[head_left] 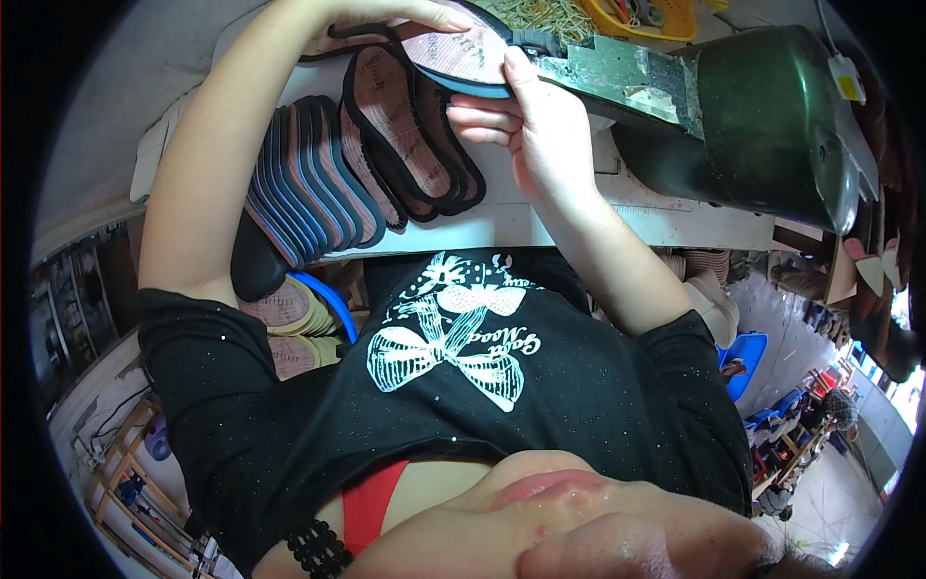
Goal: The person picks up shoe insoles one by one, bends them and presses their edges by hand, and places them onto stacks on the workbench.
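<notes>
- Green-painted metal machine [762, 116], right side of the work area. Reads as heavy and rigid; its narrow working end sits right by the held sole.
- White flat surface [651, 210] under the lot.
- Row of overlapping pink-faced soles with black and blue edges [313, 174], leaning on each other, left of the machine. Probably slides apart if bumped.
- Black-rimmed pink soles [400, 125] lying flatter between that row and the held one, partly overlapping.
- Yellow plastic basket [641, 32] at the far edge, tangle of pale thin strips [550, 19] beside it.
- Held piece: pink printed sole with black rim and blue lower layer [453, 58], off the stack, up at the machine's end. Likely light, bendy, soft-cored; not fragile, but would flex if taken at one end only. Best held by the rim at two spread points, thumb on the face, fingers under. Faces look matt, so slip risk is low.
- Right hand [555, 125]: partly closed, pinching the near-right rim. Thumb flat on top by the machine's end, other fingers loosely curled at the near side.
- Left hand [386, 10]: laid over the sole's far-left part, fingers fairly straight. Frame crops it; can't tell if it grips underneath.
</notes>
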A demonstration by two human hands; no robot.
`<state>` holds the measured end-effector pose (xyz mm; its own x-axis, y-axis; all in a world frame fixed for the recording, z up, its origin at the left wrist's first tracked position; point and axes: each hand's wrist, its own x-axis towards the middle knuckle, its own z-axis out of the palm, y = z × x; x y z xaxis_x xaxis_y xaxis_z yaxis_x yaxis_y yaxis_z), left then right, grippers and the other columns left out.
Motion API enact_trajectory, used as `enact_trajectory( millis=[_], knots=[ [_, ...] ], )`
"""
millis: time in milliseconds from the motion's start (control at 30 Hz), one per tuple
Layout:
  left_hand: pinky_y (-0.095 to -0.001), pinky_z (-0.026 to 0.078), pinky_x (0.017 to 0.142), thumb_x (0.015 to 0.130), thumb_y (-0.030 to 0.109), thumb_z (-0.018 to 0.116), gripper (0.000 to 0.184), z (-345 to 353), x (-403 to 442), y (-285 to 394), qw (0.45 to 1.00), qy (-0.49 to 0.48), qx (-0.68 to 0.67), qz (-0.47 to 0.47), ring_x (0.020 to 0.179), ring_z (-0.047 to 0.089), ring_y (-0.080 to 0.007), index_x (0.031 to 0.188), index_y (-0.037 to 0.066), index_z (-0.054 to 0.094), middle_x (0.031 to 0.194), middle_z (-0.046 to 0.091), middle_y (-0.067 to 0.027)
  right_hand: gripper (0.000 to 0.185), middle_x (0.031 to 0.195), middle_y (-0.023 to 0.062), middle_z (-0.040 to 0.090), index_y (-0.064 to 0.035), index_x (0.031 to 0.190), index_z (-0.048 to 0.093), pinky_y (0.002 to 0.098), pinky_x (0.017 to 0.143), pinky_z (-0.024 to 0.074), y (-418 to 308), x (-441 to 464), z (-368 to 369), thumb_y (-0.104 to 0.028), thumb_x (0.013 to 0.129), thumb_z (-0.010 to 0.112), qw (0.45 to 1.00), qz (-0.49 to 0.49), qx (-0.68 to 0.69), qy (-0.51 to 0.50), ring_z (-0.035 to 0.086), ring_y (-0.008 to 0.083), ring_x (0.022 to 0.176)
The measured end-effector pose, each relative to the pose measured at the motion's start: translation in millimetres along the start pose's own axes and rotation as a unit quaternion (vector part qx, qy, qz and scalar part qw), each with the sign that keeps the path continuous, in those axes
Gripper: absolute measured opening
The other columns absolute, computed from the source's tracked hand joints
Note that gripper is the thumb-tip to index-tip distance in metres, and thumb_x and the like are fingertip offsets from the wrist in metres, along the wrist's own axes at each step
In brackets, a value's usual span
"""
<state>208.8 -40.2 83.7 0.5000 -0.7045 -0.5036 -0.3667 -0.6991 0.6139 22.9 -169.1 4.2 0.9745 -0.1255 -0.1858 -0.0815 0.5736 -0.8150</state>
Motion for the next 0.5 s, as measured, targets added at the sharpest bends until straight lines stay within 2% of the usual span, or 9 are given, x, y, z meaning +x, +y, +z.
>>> enact_trajectory(
  millis=[100, 133, 233, 267, 367, 400, 500],
  knots=[
    [-0.0286, 0.044, 0.07, 0.082, 0.04, 0.07, 0.04, 1, -17, 5, 1.0, 0.005, 0.001, 0.002, 0.078, 0.052, -0.012, 0.095, 0.004, 0.059, 0.084, 0.059, -0.0054, 0.04, 0.093, 0.0207, 0.067, 0.0072, 0.11, 0.057, 0.0284, 0.065, 0.0588, -1, 0, 0, -0.03, 0.096, 0.053, 1.0, -0.005, -0.023, -0.003, 0.07, 0.0245, 0.08],
    [-0.0287, 0.045, 0.07, 0.082, 0.042, 0.069, 0.042, 4, -14, -2, 0.998, 0.01, 0.024, -0.055, 0.077, 0.054, -0.013, 0.097, 0.004, 0.061, 0.081, 0.061, -0.0057, 0.04, 0.094, 0.0206, 0.067, 0.0073, 0.111, 0.057, 0.0285, 0.065, 0.0589, -2, -1, 0, -0.03, 0.096, 0.053, 0.999, -0.005, -0.034, -0.006, 0.07, 0.0247, 0.081],
    [-0.0286, 0.046, 0.072, 0.083, 0.043, 0.068, 0.045, 14, -27, 2, 0.999, 0.027, 0.022, -0.003, 0.078, 0.057, -0.0138, 0.101, 0.002, 0.063, 0.084, 0.064, -0.0069, 0.04, 0.091, 0.02, 0.067, 0.0111, 0.104, 0.06, 0.0281, 0.061, 0.0593, -3, 0, 1, -0.028, 0.093, 0.059, 1.0, -0.007, -0.001, -0.001, 0.07, 0.0261, 0.077],
    [-0.0289, 0.046, 0.073, 0.082, 0.045, 0.068, 0.047, 9, -39, 15, 0.998, -0.03, -0.029, -0.056, 0.079, 0.059, -0.0152, 0.1, 0.001, 0.066, 0.085, 0.066, -0.0086, 0.038, 0.091, 0.0199, 0.067, 0.0106, 0.102, 0.061, 0.0282, 0.061, 0.0593, -3, 0, 1, -0.026, 0.093, 0.059, 1.0, 0.0, 0.009, -0.003, 0.07, 0.0259, 0.077],
    [-0.0292, 0.045, 0.072, 0.081, 0.047, 0.068, 0.049, 28, -43, 2, 0.996, 0.043, -0.02, -0.072, 0.078, 0.058, -0.0158, 0.094, 0.0, 0.067, 0.081, 0.066, -0.0088, 0.037, 0.097, 0.0179, 0.067, 0.0062, 0.111, 0.059, 0.029, 0.067, 0.059, -4, 0, -4, -0.026, 0.094, 0.056, 0.999, 0.017, -0.021, -0.029, 0.07, 0.0247, 0.083],
    [-0.029, 0.043, 0.069, 0.079, 0.05, 0.068, 0.051, 29, -47, 11, 0.993, 0.043, 0.041, -0.106, 0.077, 0.057, -0.016, 0.09, 0.0, 0.069, 0.079, 0.065, -0.0096, 0.034, 0.096, 0.0158, 0.067, 0.0051, 0.11, 0.061, 0.0285, 0.066, 0.0587, -4, -1, -4, -0.025, 0.093, 0.057, 0.999, 0.014, -0.017, -0.028, 0.07, 0.0231, 0.081],
    [-0.0285, 0.042, 0.067, 0.079, 0.05, 0.068, 0.054, 30, -56, 21, 0.995, -0.015, 0.009, -0.097, 0.075, 0.056, -0.0163, 0.09, -0.003, 0.068, 0.08, 0.064, -0.0099, 0.033, 0.094, 0.0131, 0.067, 0.0034, 0.109, 0.062, 0.0281, 0.064, 0.0579, -5, -1, -6, -0.025, 0.093, 0.058, 0.999, 0.026, -0.037, -0.006, 0.069, 0.021, 0.078]
  ],
)
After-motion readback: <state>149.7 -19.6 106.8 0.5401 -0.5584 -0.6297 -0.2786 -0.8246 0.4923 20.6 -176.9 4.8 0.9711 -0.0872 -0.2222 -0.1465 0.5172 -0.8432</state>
